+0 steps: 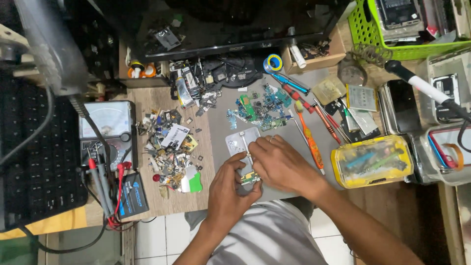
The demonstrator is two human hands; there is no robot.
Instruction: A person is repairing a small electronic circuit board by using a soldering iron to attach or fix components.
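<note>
A boxy meter (107, 128) with a pale dial sits at the left of the wooden worktop (147, 100), beside a heap of small metal scraps (170, 149). On the smooth grey mat (223, 105), the left hand (230, 189) and right hand (279, 164) both pinch a small green circuit board (249, 177) lying against a flat silvery plate (240, 140). A clear yellow box (371, 161) holds tools; the green lattice basket (365, 29) holds phones.

Left hand (230, 189) and right hand (279, 164) meet, fingers curled.
</note>
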